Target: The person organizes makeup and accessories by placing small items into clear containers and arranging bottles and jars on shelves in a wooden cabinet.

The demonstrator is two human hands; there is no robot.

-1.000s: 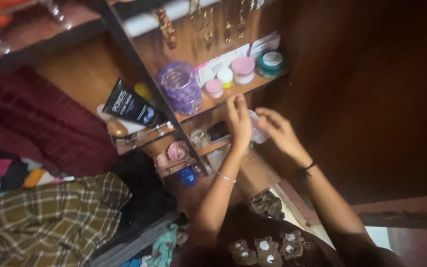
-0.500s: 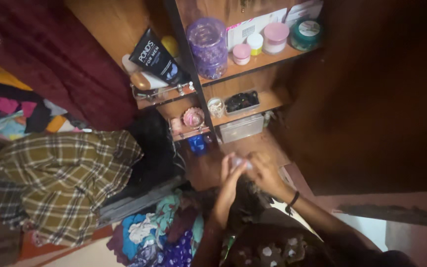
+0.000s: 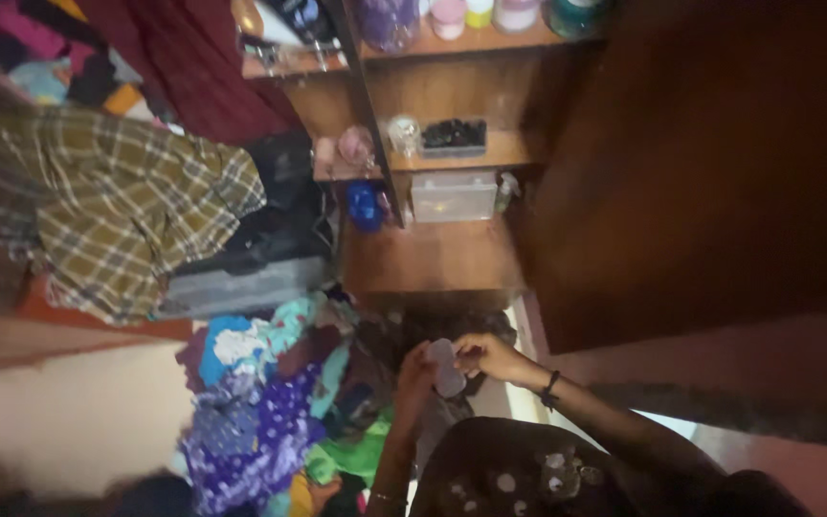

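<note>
We saw two hands close together, low in the view, above a heap of clothes. The left hand [image 3: 415, 375] and the right hand [image 3: 486, 356] both held one small pale object [image 3: 445, 369], roundish and smooth, perhaps clear plastic; it was too blurred for us to tell what kind of thing it was. The fingers of the left hand curled against its left side, and the fingers of the right hand pinched its upper right edge. The right wrist wore one dark band [image 3: 550, 385], and the left wrist one thin bracelet [image 3: 387, 496].

Beneath the hands lay the pile of clothes [image 3: 270, 402], soft and crumpled, in blue, purple, green and teal. To the left one checked cloth [image 3: 126, 206] in olive and cream hung in folds, with one dark red cloth [image 3: 198, 67] above it.

Ahead stood a wooden shelf unit [image 3: 433, 257] with a smooth brown surface. On its middle shelf we counted one small clear glass jar [image 3: 403, 134] and one shallow rectangular tray [image 3: 453, 137] filled with dark pieces. Under that sat one clear rectangular plastic box [image 3: 454, 197], and just to its left one round blue container [image 3: 365, 205]. On the top shelf, cut by the edge of the view, we counted one purple jar [image 3: 387, 21] and three small lidded tubs [image 3: 479, 13], with one teal tin [image 3: 574, 14] at the right.
</note>
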